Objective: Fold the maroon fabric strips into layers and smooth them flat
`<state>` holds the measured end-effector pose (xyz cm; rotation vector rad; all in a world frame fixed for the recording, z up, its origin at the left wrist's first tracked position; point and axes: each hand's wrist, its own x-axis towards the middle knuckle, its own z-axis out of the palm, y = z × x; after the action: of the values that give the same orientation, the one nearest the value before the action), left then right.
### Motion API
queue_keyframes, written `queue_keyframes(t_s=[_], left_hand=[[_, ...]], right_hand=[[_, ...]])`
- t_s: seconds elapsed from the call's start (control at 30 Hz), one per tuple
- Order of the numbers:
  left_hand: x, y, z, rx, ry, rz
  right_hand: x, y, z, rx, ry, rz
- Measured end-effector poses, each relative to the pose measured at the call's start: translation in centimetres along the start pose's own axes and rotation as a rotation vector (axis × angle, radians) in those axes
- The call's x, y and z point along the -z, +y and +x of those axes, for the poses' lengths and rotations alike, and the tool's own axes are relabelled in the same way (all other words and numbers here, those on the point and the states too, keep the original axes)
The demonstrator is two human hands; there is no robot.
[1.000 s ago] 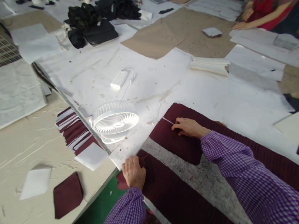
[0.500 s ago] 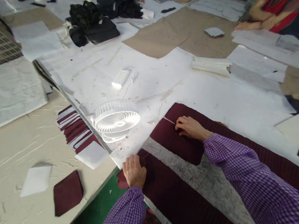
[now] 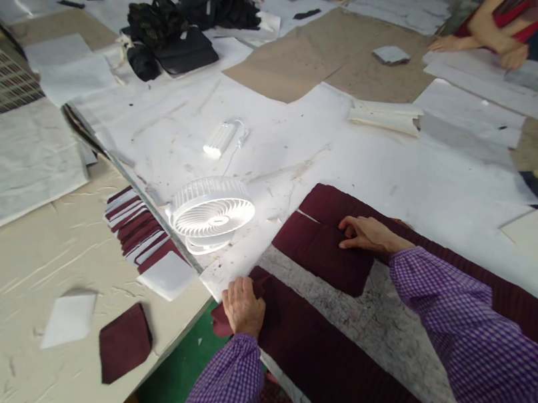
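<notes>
Near the table edge my left hand (image 3: pixel 244 307) is closed on the end of a maroon fabric piece, its fingers curled over the cloth. From there a long row of overlapping maroon fabric pieces (image 3: pixel 319 335) runs toward me. My right hand (image 3: pixel 368 235) is over a maroon fabric panel (image 3: pixel 319 248), thumb and forefinger slightly apart at its surface, with nothing visibly lifted between them. Beyond that panel, another long row of maroon pieces (image 3: pixel 439 257) stretches to the lower right, partly behind my right sleeve.
A white fan (image 3: pixel 215 216) and a white lamp (image 3: pixel 220 140) stand ahead. To the left lie stacked maroon and white pieces (image 3: pixel 136 228) and a single maroon piece (image 3: pixel 124 344). Dark garments (image 3: pixel 192 27) are heaped farther back. Another person's arms (image 3: pixel 496 33) rest at right.
My right hand has slid right and toward me across the maroon panel. My left hand stays on the fabric end. The other person's arms have shifted.
</notes>
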<state>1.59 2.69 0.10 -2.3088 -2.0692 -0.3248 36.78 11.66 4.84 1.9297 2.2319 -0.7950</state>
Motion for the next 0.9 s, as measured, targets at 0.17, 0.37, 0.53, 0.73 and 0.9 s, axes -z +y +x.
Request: queue_keyframes(t_s=[0.17,0.37,0.53,0.73,0.9], left_hand=[[0.0,-0.1,0.0,-0.003,-0.001,-0.008],[0.1,0.0,0.0,-0.008,0.002,-0.008],[0.1,0.1,0.0,-0.008,0.009,-0.009],[0.1,0.0,0.0,-0.012,0.009,-0.009],[0.1,0.1,0.0,-0.012,0.006,-0.007]], right_hand=[[-0.6,1.2,-3.1,-0.147,-0.022,0.082],[-2.2,1.3,-5.0,-0.239,0.028,0.106],[-2.5,1.5,-5.1,-0.222,0.012,0.114],[-2.1,1.7,-4.7,-0.19,-0.048,0.13],[-1.5,1.6,-4.5,-0.169,-0.088,0.146]])
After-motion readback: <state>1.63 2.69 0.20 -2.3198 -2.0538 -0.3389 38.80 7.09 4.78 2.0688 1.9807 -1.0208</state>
